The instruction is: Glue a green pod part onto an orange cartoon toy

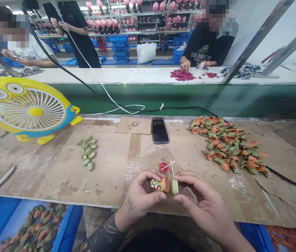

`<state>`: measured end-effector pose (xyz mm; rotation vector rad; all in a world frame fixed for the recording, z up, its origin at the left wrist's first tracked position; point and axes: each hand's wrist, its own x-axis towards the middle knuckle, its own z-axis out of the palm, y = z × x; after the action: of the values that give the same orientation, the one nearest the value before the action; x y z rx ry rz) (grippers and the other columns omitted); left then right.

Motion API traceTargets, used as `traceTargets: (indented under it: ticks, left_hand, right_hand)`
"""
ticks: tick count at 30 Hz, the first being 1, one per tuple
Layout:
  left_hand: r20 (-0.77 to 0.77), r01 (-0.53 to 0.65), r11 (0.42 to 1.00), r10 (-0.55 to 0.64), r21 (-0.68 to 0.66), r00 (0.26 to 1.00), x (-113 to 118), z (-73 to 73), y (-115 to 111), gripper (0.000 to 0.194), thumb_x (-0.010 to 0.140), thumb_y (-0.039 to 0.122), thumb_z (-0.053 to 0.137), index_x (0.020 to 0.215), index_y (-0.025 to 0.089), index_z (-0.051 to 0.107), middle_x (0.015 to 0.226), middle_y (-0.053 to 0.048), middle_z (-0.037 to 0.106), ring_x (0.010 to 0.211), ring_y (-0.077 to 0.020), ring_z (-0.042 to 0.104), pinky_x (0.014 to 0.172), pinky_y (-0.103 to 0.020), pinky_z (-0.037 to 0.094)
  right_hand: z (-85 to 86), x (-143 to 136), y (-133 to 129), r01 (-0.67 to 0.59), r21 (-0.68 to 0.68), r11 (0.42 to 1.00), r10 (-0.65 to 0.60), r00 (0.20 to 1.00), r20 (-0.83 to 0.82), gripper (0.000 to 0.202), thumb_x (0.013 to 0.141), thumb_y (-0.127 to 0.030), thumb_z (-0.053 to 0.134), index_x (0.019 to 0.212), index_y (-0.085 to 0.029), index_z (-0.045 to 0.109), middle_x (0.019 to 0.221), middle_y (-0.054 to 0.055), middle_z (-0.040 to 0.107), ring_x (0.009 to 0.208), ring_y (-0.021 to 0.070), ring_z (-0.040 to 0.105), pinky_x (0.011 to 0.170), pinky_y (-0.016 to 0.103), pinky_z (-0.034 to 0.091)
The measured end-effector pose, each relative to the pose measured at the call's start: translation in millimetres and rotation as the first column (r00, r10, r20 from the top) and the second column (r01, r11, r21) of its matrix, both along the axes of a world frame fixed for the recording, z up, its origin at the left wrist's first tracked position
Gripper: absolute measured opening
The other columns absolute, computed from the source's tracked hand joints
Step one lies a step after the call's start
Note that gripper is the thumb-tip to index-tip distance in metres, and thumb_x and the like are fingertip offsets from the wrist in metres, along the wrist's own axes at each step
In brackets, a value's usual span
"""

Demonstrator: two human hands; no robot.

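My left hand (144, 192) grips a small green and orange figure (160, 184) between thumb and fingers, its open orange end facing right. Close beside it, my right hand (199, 196) pinches a green oval piece (175, 186); a thin white stick (172, 168) stands up next to that piece. The two parts are apart, with a narrow gap between them. Just beyond my hands sits a small red container (164, 167) with a white swab lying across it. More green oval pieces (87, 151) lie to the left, and a heap of figures (226, 143) to the right.
A yellow fan (36, 112) stands at the left. A dark phone (160, 131) and a cardboard piece (133, 126) lie near the back. Blue crates (68, 227) with parts flank me below the table edge. Cables run behind; people are beyond the green barrier (148, 96).
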<state>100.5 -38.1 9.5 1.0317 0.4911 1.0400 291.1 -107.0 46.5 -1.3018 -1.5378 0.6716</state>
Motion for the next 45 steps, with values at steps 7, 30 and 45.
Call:
traceTargets:
  ticks: [7, 30, 45]
  left_hand:
    - [0.006, -0.02, 0.998, 0.02, 0.068, 1.0, -5, 2.5, 2, 0.037, 0.069, 0.016, 0.095, 0.099, 0.029, 0.077, 0.108, -0.001, 0.073, 0.105, -0.0156, 0.066, 0.095, -0.026, 0.05]
    - [-0.23, -0.148, 0.859, 0.291, 0.49, 0.929, -11, 10.8, -1, 0.041, 0.056, 0.036, 0.1, 0.091, 0.028, 0.081, 0.084, 0.001, 0.081, 0.074, -0.0122, 0.074, 0.073, -0.019, 0.054]
    - [0.066, -0.08, 0.929, 0.112, -0.361, 0.992, 3, 21.8, -14, 0.033, 0.073, 0.035, 0.093, 0.089, 0.018, 0.069, 0.087, -0.001, 0.072, 0.079, -0.0105, 0.066, 0.074, -0.021, 0.05]
  right_hand:
    - [10.0, -8, 12, -0.039, 0.085, 0.996, 0.028, 0.992, 0.125, 0.027, 0.091, -0.021, 0.073, 0.117, -0.027, 0.067, 0.108, 0.002, 0.072, 0.094, 0.0134, 0.07, 0.083, 0.022, 0.059]
    - [21.1, -6, 8, -0.174, 0.037, 0.984, 0.164, 0.968, 0.19, 0.013, 0.091, -0.011, 0.062, 0.098, -0.021, 0.066, 0.089, 0.002, 0.065, 0.08, 0.013, 0.065, 0.071, 0.024, 0.053]
    - [10.5, -14, 13, -0.126, 0.191, 0.973, 0.03, 0.897, 0.441, 0.043, 0.099, -0.022, 0.058, 0.142, -0.022, 0.054, 0.136, 0.012, 0.062, 0.126, 0.0222, 0.061, 0.105, 0.036, 0.056]
